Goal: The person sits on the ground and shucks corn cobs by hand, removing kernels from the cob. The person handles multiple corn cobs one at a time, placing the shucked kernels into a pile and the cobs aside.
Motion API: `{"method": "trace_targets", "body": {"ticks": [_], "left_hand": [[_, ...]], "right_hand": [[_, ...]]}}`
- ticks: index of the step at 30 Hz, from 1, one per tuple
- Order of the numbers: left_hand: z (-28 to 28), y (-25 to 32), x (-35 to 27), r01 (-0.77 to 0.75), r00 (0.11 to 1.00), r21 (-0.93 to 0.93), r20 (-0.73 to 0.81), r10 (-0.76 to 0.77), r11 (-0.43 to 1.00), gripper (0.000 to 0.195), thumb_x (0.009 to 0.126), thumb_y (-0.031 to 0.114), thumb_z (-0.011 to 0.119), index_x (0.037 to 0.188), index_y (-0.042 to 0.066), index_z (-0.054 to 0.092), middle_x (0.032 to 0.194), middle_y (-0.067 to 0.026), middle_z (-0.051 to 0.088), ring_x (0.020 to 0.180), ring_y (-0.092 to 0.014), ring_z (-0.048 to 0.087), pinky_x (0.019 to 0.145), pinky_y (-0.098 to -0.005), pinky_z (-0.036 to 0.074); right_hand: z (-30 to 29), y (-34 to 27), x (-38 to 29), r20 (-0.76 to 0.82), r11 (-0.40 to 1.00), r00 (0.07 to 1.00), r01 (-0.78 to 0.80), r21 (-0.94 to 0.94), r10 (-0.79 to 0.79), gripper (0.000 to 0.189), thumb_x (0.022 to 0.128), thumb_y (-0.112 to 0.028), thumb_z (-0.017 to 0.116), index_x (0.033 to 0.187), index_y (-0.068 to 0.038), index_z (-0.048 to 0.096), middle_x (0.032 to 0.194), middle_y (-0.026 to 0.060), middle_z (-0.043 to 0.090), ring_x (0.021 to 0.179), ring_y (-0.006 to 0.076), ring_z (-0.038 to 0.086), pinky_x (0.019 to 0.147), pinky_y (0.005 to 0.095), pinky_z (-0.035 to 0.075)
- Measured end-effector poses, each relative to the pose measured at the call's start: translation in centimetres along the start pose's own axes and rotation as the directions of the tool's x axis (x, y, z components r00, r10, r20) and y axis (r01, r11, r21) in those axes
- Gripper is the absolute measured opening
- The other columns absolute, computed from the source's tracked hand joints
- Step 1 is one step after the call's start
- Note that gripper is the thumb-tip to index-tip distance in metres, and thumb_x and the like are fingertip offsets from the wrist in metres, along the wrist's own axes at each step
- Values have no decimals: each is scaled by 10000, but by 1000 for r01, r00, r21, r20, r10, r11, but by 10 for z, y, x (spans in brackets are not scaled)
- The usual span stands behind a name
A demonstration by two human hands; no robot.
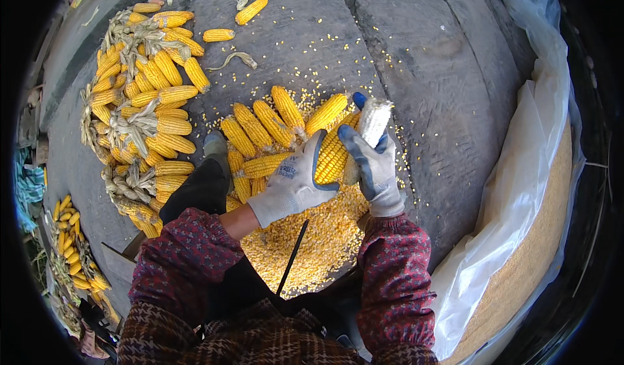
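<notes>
Both my hands wear white knit gloves with blue coated palms and fingers. My left hand (291,177) is wrapped around a yellow ear of corn (332,162), still full of kernels. Beside it, my right hand (373,162) grips a whitish stripped corncob (375,119), tilted upward. A pale piece, perhaps another cob, shows partly hidden between the ear and my right hand. Several yellow ears (256,126) lie just past my left hand, some partly under it. Below my hands spreads a heap of loose corn kernels (302,248).
At the left lies a large pile of corn ears tied by their husks (156,106). Two single ears (251,11) (218,35) and a husk strip (234,60) lie farther off. Kernels dot the concrete floor (429,53). Clear plastic sheeting (516,170) borders tan grain (526,277) at right.
</notes>
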State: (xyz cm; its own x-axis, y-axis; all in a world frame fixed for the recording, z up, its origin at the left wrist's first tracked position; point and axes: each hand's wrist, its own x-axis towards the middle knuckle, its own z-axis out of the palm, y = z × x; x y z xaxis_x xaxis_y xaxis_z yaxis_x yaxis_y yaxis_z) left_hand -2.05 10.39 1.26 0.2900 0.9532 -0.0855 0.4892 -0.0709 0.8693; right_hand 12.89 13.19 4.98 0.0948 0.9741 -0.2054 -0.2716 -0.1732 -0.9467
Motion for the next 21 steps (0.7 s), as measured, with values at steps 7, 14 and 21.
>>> {"method": "trace_targets", "body": {"ticks": [7,14,21], "left_hand": [[-3,5,-7,567,823,-678,487,-292,468,802,713,70,772,1355,18,295,1043,-91,593,778,-128,630,636,-257,521],[3,7,2,-250,968,-111,-17,250,962,832,735,88,752,1385,4,240,1152,-166,574,874,-227,658,767,-311,531],[-30,12,9,594,798,-725,586,-140,349,723,763,66,718,1354,30,301,980,-137,634,795,-240,661,686,-343,542]], "right_hand": [[-13,38,13,-247,982,950,179,-64,-190,457,825,-71,677,1245,-14,505,1006,43,622,679,92,579,556,230,480],[-1,11,-8,-20,987,999,-52,-150,50,515,782,-16,689,1259,-9,495,971,13,592,799,65,542,684,209,467],[-4,-1,2,-46,997,996,-76,2,76,403,817,-60,688,1191,-16,543,948,-6,615,757,55,561,648,219,470]]}}
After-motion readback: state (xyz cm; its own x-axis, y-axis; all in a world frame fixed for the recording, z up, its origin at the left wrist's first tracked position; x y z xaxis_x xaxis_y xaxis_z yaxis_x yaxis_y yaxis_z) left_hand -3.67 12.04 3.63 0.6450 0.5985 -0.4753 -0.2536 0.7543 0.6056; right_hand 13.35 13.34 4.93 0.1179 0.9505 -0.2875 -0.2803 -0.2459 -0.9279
